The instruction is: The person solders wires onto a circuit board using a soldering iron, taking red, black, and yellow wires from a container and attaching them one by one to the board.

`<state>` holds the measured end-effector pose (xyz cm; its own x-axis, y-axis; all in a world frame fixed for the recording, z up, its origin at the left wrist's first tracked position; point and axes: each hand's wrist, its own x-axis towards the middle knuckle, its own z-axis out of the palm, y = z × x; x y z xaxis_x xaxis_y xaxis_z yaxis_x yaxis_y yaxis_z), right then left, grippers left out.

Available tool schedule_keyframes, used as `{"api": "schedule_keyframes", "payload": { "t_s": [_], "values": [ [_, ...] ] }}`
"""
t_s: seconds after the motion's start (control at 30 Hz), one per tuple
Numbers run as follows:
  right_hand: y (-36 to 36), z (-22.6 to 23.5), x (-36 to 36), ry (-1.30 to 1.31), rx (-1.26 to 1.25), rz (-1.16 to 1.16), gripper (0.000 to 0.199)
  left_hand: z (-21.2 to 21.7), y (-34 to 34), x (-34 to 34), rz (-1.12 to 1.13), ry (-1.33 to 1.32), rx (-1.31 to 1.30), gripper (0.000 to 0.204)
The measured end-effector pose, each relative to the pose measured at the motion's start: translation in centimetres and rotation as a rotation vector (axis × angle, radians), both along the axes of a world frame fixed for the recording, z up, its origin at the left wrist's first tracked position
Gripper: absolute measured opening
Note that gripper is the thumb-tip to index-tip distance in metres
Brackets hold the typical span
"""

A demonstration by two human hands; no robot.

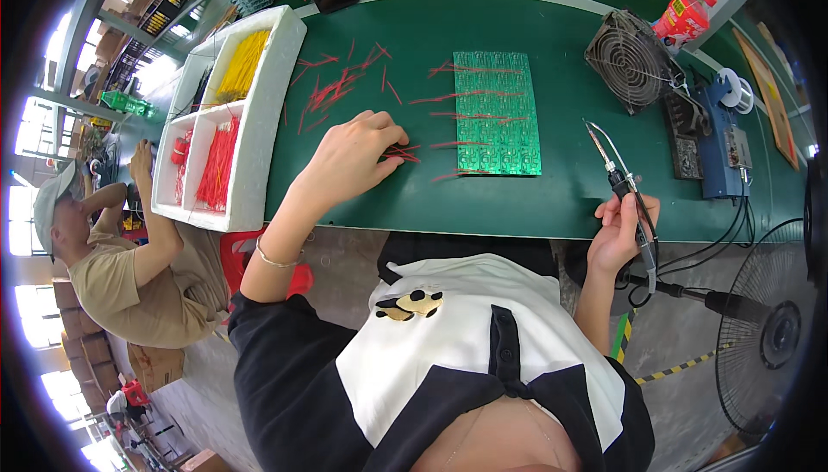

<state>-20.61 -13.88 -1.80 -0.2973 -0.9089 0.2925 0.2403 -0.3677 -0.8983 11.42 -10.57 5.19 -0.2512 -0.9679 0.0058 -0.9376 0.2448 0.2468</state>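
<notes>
My left hand (352, 160) is over the green bench, its fingers closed on a few short red wires (404, 154) whose ends stick out from the fingertips. A loose heap of similar red wires (330, 91) lies just beyond it. To its right is a green circuit board panel (500, 134), with several red wires lying across it in rows and jutting past its left edge. At the bench's front edge my right hand (624, 227) grips a soldering iron (619, 181) with a thin curved metal tube fixed alongside. The iron's tip points up and away, apart from the panel.
A white foam box (256, 118) with red and yellow wires stands left. At right are a small square fan (628, 62), a blue soldering station (723, 140), a solder spool (735, 91) and a red bottle (686, 15). A co-worker (142, 274) sits at left; a floor fan (776, 325) stands lower right.
</notes>
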Motion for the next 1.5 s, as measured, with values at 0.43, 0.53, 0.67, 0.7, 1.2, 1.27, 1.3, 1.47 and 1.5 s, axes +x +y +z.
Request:
{"api": "schedule_keyframes", "payload": {
  "t_s": [0.43, 0.53, 0.67, 0.7, 1.2, 1.27, 1.3, 1.47, 1.5],
  "values": [
    [0.0, -0.5, -0.3, -0.007, 0.008, -0.011, 0.011, -0.9, -0.2, -0.1, -0.091, -0.002, -0.131, 0.012],
    [-0.1, -0.4, -0.2, 0.001, 0.010, -0.018, 0.012, -1.5, -0.5, -0.4, -0.135, -0.069, -0.187, 0.012],
    [-0.2, -0.4, 0.0, -0.035, 0.018, -0.018, 0.014, -2.9, -0.1, -1.0, -0.097, -0.204, -0.270, 0.014],
    [-0.2, -0.4, 0.0, -0.031, 0.024, -0.022, 0.014, -3.1, 0.0, -1.0, -0.066, -0.224, -0.269, 0.015],
    [-0.1, 0.8, 0.8, -0.092, 0.158, 0.046, 0.014, -2.1, -0.3, -6.1, 0.188, 0.618, -0.299, 0.018],
    [0.0, 0.5, 1.1, -0.140, 0.108, 0.115, 0.014, -2.8, -0.8, -7.1, 0.174, 0.594, -0.327, 0.011],
    [0.0, 0.4, 1.2, -0.134, 0.113, 0.123, 0.015, -3.0, -1.1, -7.6, 0.116, 0.550, -0.403, 0.011],
    [0.1, 0.4, 1.2, -0.141, 0.123, 0.134, 0.015, -3.7, -1.7, -10.1, 0.183, 0.460, -0.448, 0.018],
    [0.1, 0.3, 1.4, -0.138, 0.128, 0.169, 0.016, -4.2, -1.8, -10.1, 0.184, 0.463, -0.442, 0.018]
  ]
}}
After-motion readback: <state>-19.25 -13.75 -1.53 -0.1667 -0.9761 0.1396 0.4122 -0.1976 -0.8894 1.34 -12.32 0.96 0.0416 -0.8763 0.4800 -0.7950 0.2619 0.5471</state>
